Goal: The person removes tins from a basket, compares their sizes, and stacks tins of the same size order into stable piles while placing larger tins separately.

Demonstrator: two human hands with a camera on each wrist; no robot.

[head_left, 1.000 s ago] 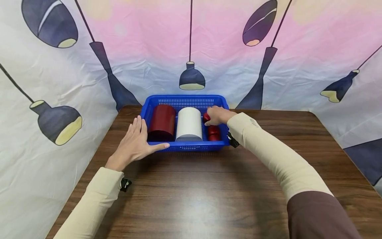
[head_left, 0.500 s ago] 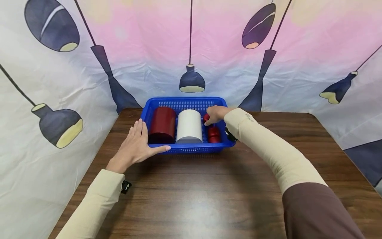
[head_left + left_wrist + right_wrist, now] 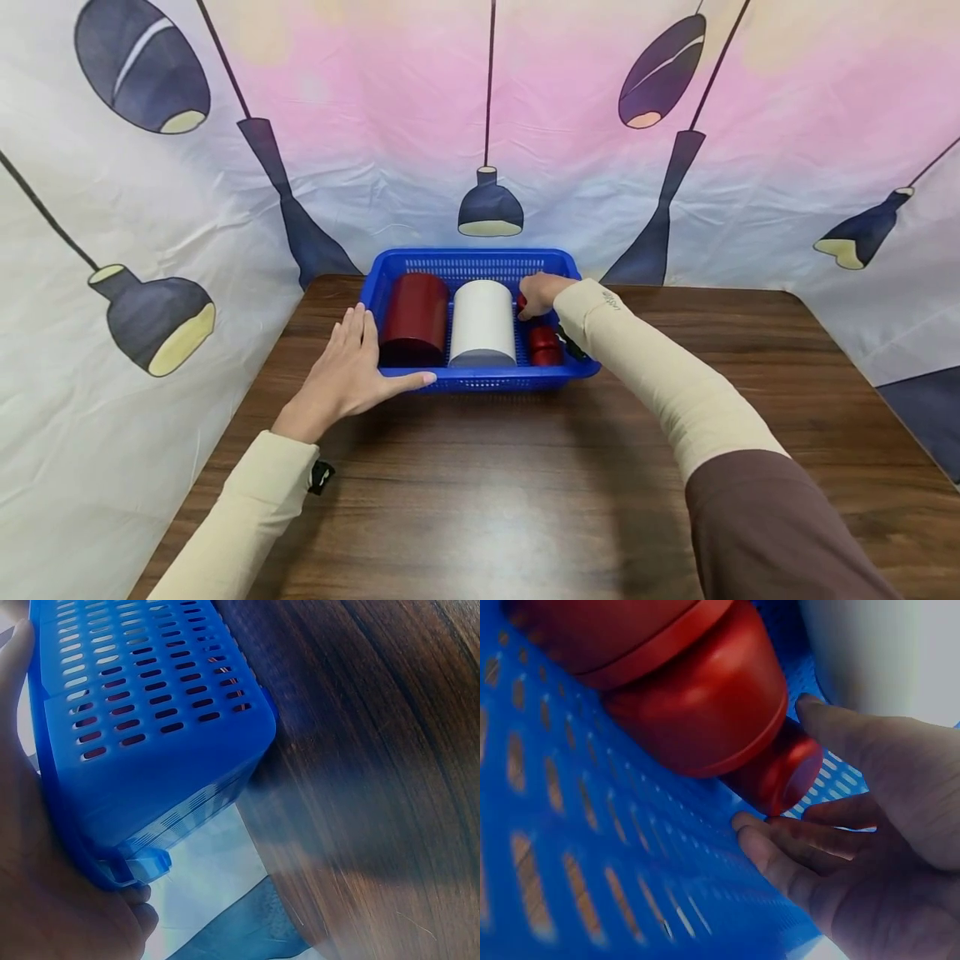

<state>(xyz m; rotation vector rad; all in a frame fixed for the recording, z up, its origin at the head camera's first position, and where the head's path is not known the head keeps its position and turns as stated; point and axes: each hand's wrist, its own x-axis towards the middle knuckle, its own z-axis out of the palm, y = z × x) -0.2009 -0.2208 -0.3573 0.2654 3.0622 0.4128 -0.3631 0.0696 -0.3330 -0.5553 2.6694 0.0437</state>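
A blue perforated plastic basket (image 3: 487, 377) holds a dark red half-round block (image 3: 417, 308), a white half-round block (image 3: 483, 321) and shiny red cylindrical pieces (image 3: 544, 342). My left hand (image 3: 347, 358) rests at the basket's front left corner, fingers straight along the left rim and thumb on the front rim. At the right end, my right hand (image 3: 546, 293) reaches inside. Seen from the right wrist, its thumb and fingers close around a small red cylinder (image 3: 776, 769), which lies in line with a wider red piece (image 3: 705, 697). The head view mostly hides that small cylinder.
The basket stands near the back edge of a brown wooden table (image 3: 480, 483). Behind it hangs a pastel cloth backdrop (image 3: 405, 117) printed with dark lamps. White cloth (image 3: 97, 417) also runs along the left side.
My right hand has sunk slightly deeper around the small red cylinder, which shows less now. The left hand keeps its place on the corner. The head view has shifted a little.
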